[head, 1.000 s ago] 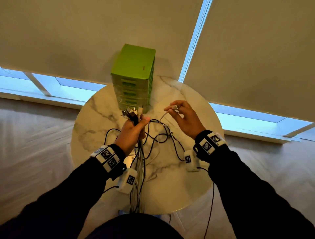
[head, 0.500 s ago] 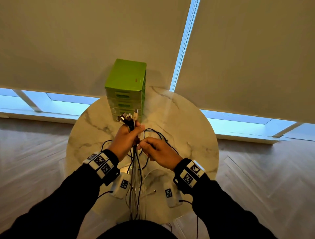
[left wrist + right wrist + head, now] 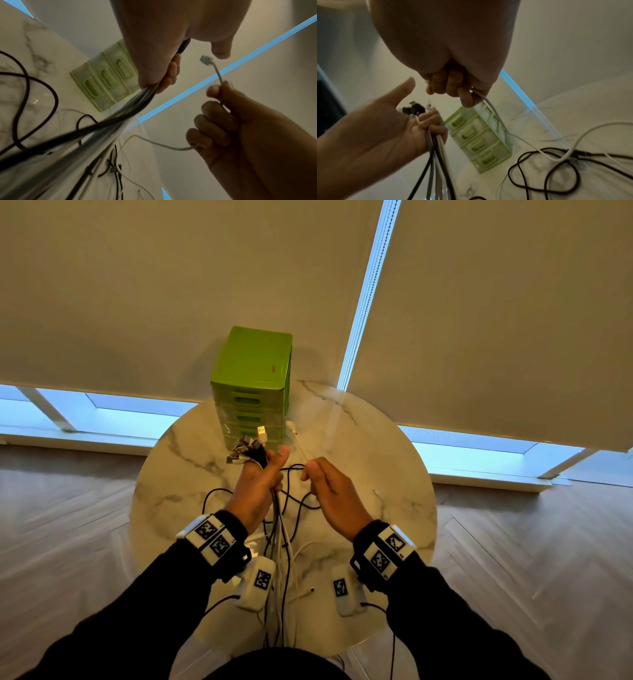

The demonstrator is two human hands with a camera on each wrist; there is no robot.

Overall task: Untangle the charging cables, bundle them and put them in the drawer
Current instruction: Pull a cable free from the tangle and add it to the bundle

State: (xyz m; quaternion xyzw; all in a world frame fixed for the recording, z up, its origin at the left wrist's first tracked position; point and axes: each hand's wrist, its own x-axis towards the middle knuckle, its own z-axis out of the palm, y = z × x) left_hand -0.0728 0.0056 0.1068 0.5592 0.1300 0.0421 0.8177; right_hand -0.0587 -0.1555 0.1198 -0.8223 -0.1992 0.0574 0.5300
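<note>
Charging cables [image 3: 279, 529] are what I am sorting, and most of them already hang as one bunch from my left hand [image 3: 260, 487]. Its fingers are curled tight round the bunch just below the plugs, with the thumb lifted clear. The plugs [image 3: 247, 449] fan out above that fist, and the strands drop toward me over the near edge of the round marble table [image 3: 387, 460].

My right hand [image 3: 334, 496] pinches a single white cable [image 3: 218, 73] between thumb and forefinger, the other fingers folded round its slack. Its plug end [image 3: 292, 426] stands up and away from me, leaning toward the left hand. The two hands are near each other but apart, the white cable's long axis almost parallel to the bunch. I judge the next move is a short carry leftward, into the gap under the raised left thumb.

Counts: one white cable in the right hand; several in the bunch, too overlapped to number; at least one black cable [image 3: 544, 170] looped loose on the table. One green drawer unit [image 3: 253, 392] stands behind the hands, four drawer fronts showing in the right wrist view, all closed.
</note>
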